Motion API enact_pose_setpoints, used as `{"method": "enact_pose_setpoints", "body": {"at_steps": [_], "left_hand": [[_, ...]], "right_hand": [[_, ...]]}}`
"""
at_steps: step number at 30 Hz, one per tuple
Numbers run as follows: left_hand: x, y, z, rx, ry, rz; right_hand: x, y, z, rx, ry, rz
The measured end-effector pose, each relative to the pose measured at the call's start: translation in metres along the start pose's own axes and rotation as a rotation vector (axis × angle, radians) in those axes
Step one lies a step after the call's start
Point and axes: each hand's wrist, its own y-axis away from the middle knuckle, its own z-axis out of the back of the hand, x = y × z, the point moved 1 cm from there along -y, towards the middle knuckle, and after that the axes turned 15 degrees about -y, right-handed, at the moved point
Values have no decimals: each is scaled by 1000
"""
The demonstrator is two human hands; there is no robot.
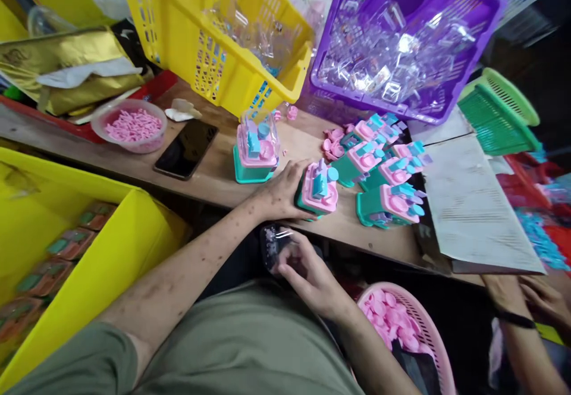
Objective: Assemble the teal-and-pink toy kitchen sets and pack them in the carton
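My left hand [285, 193] is closed around a small teal and pink plastic toy set [319, 190] at the table's front edge. Below the edge, near my lap, my right hand [303, 267] grips a clear plastic cover [273, 246]. Just left of my left hand stands a similar toy [256, 157] with a clear cover over its top. To the right are several uncovered teal and pink toys [388, 204], some tilted, with small blue and purple parts on top. Pink pieces [333, 144] lie behind them.
A yellow basket [250, 65] and a purple crate [319, 68] of clear covers stand behind. A phone [186, 148] and a bowl of pink parts [134, 126] are leftward. A pink basket [439, 347] stands low right, near another person's hands [513, 294]; a yellow box [147, 222] is left.
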Motion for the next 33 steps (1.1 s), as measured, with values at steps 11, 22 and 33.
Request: {"method": "enact_pose_setpoints", "body": {"at_steps": [11,22,33], "left_hand": [[2,3,2,12,-5,62],[-2,1,-2,-32,7,34],[-3,2,-3,-45,-3,14]], "right_hand": [[84,10,58,-457,-513,202],[126,-43,161,-434,127,-128],[99,-75,160,-491,246,-2]]}}
